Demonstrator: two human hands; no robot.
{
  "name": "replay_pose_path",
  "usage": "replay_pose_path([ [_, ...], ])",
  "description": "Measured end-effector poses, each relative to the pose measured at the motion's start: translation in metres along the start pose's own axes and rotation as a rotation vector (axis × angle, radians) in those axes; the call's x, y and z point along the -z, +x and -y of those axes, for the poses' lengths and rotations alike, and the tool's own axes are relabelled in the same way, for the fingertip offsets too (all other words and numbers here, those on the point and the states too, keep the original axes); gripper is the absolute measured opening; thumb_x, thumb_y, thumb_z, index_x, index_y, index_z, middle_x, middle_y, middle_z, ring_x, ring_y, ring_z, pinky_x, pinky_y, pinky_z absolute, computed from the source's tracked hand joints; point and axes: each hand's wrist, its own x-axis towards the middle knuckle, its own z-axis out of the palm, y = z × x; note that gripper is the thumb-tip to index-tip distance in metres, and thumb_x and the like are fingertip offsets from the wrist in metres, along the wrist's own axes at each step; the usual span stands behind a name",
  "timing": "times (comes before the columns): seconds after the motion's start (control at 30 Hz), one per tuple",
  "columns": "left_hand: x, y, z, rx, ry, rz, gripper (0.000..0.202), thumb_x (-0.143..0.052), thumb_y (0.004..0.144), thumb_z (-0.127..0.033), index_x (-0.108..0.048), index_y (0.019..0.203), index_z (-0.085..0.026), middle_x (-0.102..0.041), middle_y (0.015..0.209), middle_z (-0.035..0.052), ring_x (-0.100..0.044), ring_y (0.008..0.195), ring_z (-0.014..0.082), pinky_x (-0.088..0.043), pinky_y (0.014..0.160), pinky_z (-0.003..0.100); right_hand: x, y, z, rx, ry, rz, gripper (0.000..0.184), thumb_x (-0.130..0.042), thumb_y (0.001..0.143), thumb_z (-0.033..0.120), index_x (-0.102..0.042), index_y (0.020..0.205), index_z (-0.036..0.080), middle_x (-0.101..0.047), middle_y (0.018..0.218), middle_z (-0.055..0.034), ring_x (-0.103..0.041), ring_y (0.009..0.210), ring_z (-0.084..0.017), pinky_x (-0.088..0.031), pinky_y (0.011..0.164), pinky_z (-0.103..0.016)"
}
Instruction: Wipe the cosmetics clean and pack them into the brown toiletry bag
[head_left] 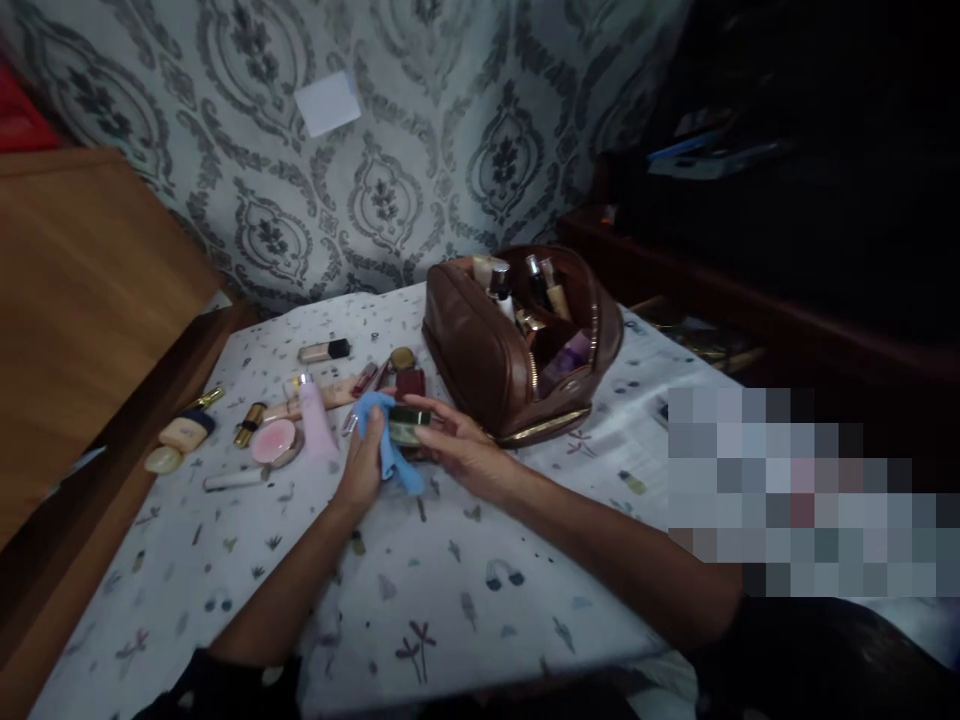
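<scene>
A small green jar with a dark lid is between my hands over the table. My right hand grips it from the right, fingers around its side. In my left hand is a light blue cloth, pressed against the jar's left side; part of it hangs down below. Just left of the hands a pink tube and a round pink compact lie on the patterned cloth. Behind the jar are a dark red item and a small round gold-toned piece.
An open brown leather cosmetics bag holding several bottles stands at the back right. A dark-capped bottle, a gold lipstick, a white tube and a cream-coloured bottle lie to the left. Wooden furniture borders the left side.
</scene>
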Motion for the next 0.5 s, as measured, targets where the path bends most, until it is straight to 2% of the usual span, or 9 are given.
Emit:
replay_pose_path([
  [0.13,-0.001,-0.004,-0.003,-0.193,0.12,-0.013,0.055,-0.052,0.085,-0.069,-0.061,0.114,-0.023,-0.07,0.1,0.009,-0.061,0.117,0.0277,-0.05,0.1,0.043,0.0,-0.002,0.005,-0.084,0.033,0.041,0.045,-0.083,0.07,0.039,-0.069,0.111,0.025,-0.073,0.112,-0.0028,-0.068,0.09,-0.014,-0.052,0.073,-0.024],
  [0.3,0.002,0.0,-0.003,-0.457,0.34,0.062,0.071,-0.074,0.071,-0.061,-0.056,0.126,-0.02,-0.064,0.121,0.0134,-0.057,0.123,0.0311,-0.042,0.109,0.05,0.002,-0.001,0.001,-0.08,0.046,0.0,0.039,-0.085,0.067,0.037,-0.069,0.099,0.023,-0.074,0.101,-0.001,-0.068,0.091,-0.015,-0.052,0.084,-0.028],
  [0.5,0.014,0.006,0.001,-0.544,0.509,0.104,0.065,-0.074,0.075,-0.048,-0.054,0.128,-0.017,-0.06,0.129,0.0148,-0.057,0.124,0.0294,-0.045,0.106,0.047,-0.002,-0.004,0.0,-0.071,-0.016,-0.054,0.039,-0.088,0.063,0.03,-0.067,0.095,0.023,-0.073,0.095,0.0016,-0.067,0.089,-0.014,-0.052,0.087,-0.027],
])
